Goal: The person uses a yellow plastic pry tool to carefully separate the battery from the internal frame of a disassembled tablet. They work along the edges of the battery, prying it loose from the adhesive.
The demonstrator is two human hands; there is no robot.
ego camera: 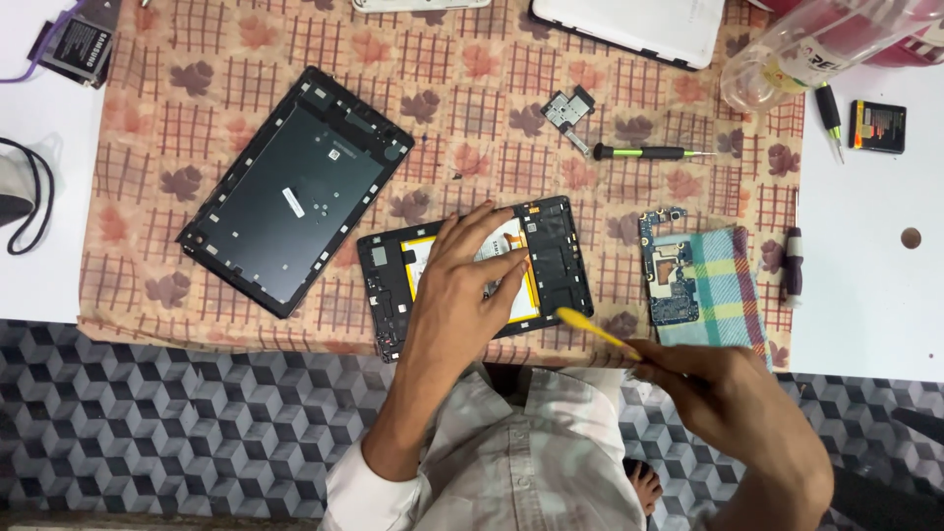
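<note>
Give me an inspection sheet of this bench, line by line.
Surface: white table, patterned cloth over it.
Job's things: opened tablet with its battery showing; yellow pry tool.
Clutter: back cover, circuit board, checked cloth, screwdriver, small battery, plastic bottle.
Hands: left hand presses on the tablet; right hand holds the pry tool.
Cables: black cord at the left edge.
Surroundings: cube-pattern floor.

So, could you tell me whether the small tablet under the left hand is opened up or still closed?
Opened up: the small tablet lies with no back cover, its battery and inner frame exposed beneath the left hand.
</note>
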